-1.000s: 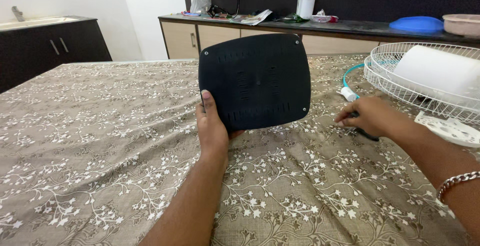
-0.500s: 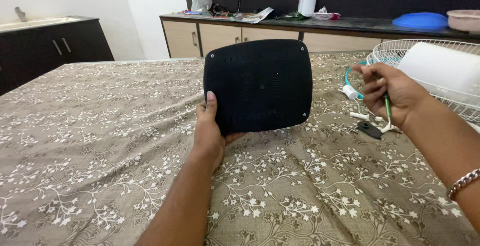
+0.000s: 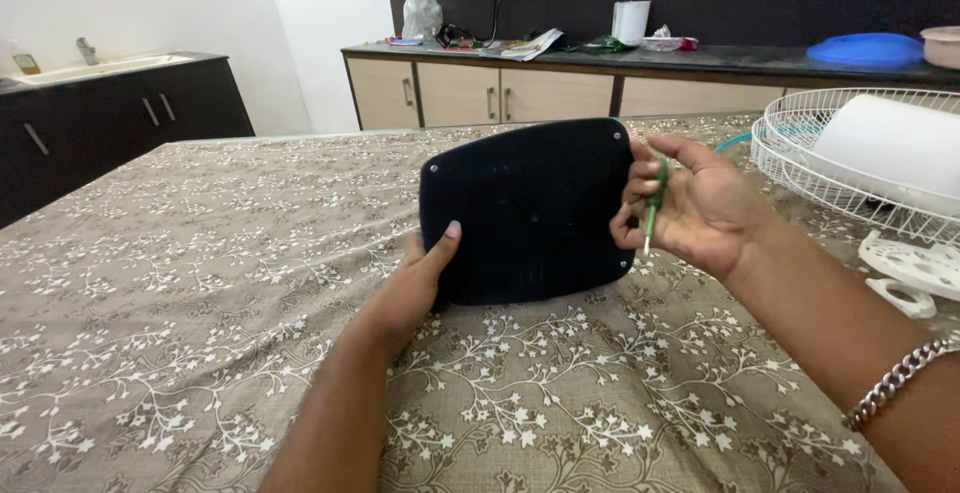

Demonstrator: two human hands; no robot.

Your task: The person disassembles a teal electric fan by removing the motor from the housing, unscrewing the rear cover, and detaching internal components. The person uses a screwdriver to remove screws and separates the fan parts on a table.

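Observation:
My left hand (image 3: 418, 275) grips the lower left edge of a black, rounded plastic base plate (image 3: 525, 215), held upright on the patterned brown bedspread (image 3: 200, 273). The plate shows vent slots and small screws at its corners. My right hand (image 3: 690, 208) is at the plate's right edge, fingers curled around a thin green-handled screwdriver (image 3: 652, 205) that points down. A metal chain bracelet (image 3: 892, 381) sits on my right wrist.
A white wire fan guard (image 3: 850, 168) with a white motor housing (image 3: 890, 148) lies at the right, white plastic parts (image 3: 915, 268) beside it. A cluttered dark counter (image 3: 700, 53) with beige cabinets runs behind. A black sink cabinet (image 3: 120, 118) stands at the left.
My right hand lifted the green screwdriver from the bedspread and brought it left to the plate's right edge. The plate tilted and sank slightly; the view shifted right.

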